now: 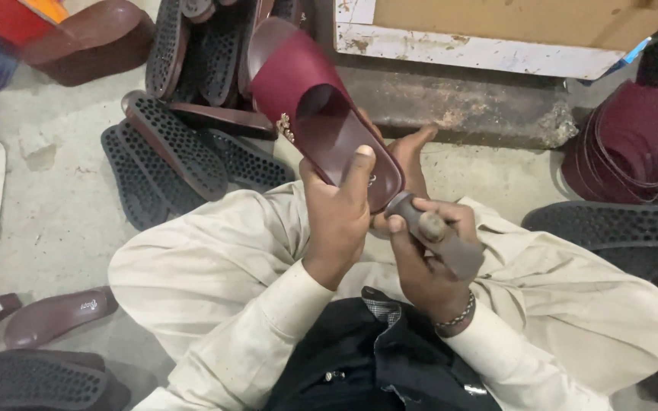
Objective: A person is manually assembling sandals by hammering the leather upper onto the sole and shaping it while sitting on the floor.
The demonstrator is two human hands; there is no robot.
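A maroon slip-on sandal (310, 99) with a wide strap and a small metal ornament is held up in front of me, its heel end toward my hands. My left hand (340, 217) grips that heel end, thumb pressed on the insole. My right hand (428, 255) is closed around a short grey-handled tool (439, 232), whose head touches the sandal's heel edge. A beaded bracelet sits on my right wrist. My crossed legs in cream trousers lie beneath both hands.
Black studded soles (173, 152) are piled on the concrete floor at upper left. A maroon insole (59, 312) lies at lower left, with more soles (39, 377) below. Maroon straps (634, 144) and dark soles (611, 224) are stacked at right. A worn board (474, 46) stands behind.
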